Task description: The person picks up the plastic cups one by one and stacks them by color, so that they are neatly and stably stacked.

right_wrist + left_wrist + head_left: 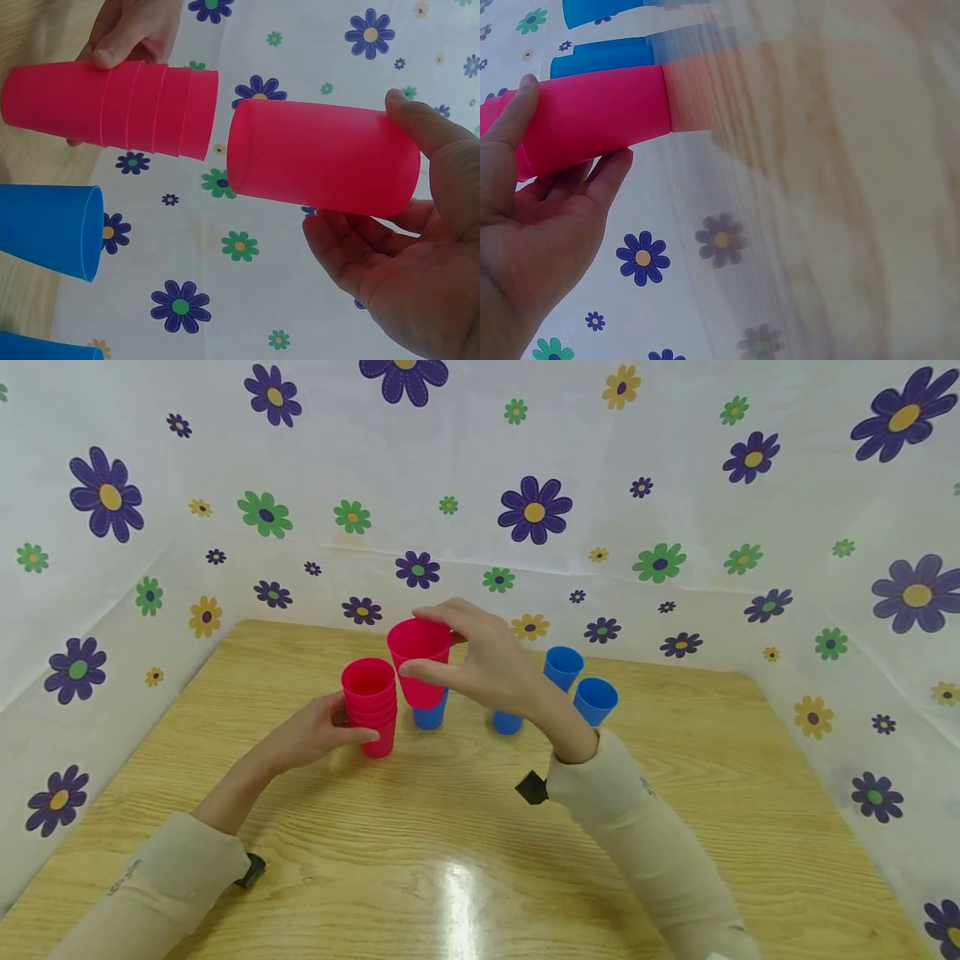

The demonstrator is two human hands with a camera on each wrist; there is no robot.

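A stack of nested red plastic cups (371, 710) stands upright on the wooden table, and my left hand (318, 731) grips its side, thumb in front. In the left wrist view the base of the stack (607, 112) meets the tabletop. My right hand (480, 652) holds a single red cup (420, 672) by its upper part, raised just right of the stack. The right wrist view shows a narrow gap between this red cup (315, 157) and the stack's rims (199, 112). Behind the lifted cup, a blue cup (429, 717) is partly hidden.
Several blue cups stand farther back; one (507, 723) is mostly covered by my right hand, and two, a rear one (564, 664) and a nearer one (596, 700), stand to the right. A white flower-patterned cloth (465, 468) rises behind the table (360, 860) and along its sides.
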